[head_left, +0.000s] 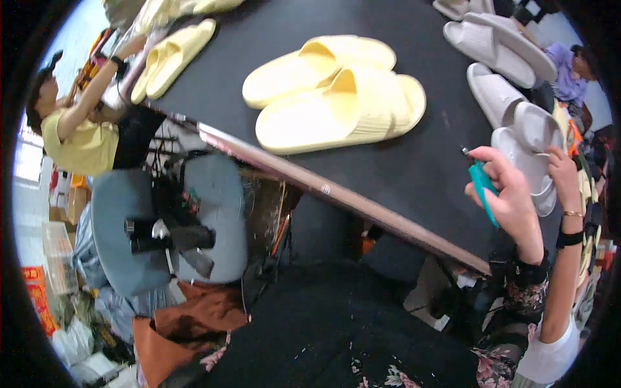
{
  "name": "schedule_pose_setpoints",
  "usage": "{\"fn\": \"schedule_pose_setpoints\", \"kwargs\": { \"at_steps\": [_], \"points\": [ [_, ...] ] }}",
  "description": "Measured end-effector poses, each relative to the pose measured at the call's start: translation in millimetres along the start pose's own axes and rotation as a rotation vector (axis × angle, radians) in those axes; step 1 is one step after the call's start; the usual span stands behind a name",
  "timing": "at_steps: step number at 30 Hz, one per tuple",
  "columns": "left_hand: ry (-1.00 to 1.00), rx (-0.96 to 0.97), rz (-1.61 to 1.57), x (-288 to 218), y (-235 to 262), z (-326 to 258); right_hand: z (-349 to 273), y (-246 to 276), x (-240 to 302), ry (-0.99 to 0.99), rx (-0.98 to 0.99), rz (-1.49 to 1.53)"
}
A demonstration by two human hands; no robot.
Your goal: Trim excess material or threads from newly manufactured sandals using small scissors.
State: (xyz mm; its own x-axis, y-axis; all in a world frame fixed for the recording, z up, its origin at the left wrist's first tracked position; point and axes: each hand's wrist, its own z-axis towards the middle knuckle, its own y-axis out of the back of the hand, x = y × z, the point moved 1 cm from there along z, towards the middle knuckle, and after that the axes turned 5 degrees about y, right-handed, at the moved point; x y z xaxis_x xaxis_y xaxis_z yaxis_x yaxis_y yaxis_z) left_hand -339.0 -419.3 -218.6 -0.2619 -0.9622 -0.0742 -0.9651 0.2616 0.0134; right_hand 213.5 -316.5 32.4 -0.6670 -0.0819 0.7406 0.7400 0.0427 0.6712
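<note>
Far left, a person in a yellow shirt (77,139) reaches up to the far corner of the black table (414,174), close to 2 pale yellow slippers (171,57) lying at that end. Below them, off the table, stands a round grey stool (123,226) with dark clutter on it.

Near the middle of the table lies a pair of yellow slippers (336,94), side by side and touching, well apart from me. Further right, a row of grey slippers (495,48) runs down the table's right side towards my hand.

My right hand (514,200) is up at the table's near right edge, fingers wrapped tight around a small teal tool (482,184) shaped like a lighter, with its metal tip pointing up and away from me. My left hand is out of sight, so I cannot tell what it is doing.

Just right of my hand, another person's hand (564,171), with a bracelet and a black wristband, rests on the nearest grey slipper (533,152).

The risks as I judge them:
- The tool's tip is near that other hand. If either of us shifts sideways, the tip could catch their fingers.
- The slippers look like soft foam. Holding the tip too close or too long to 1 spot could mark it.
- I hold the tool in only 1 hand, at the very edge, so a bump could send it to the floor.
</note>
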Motion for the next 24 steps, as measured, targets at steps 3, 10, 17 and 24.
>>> {"fn": "schedule_pose_setpoints", "kwargs": {
  "at_steps": [3,10,17,24],
  "points": [
    [-0.100,0.018,0.059,-61,0,-1,-1,5,9,-0.059,0.006,0.031],
    [-0.278,0.052,0.153,-160,-9,-28,-1,6,10,0.109,0.042,-0.052],
    [-0.293,0.058,0.195,-181,-9,-51,4,15,23,0.060,0.128,-0.154],
    [-0.277,0.061,0.259,-193,-16,-68,-5,27,17,0.072,0.043,-0.158]
  ]
}}
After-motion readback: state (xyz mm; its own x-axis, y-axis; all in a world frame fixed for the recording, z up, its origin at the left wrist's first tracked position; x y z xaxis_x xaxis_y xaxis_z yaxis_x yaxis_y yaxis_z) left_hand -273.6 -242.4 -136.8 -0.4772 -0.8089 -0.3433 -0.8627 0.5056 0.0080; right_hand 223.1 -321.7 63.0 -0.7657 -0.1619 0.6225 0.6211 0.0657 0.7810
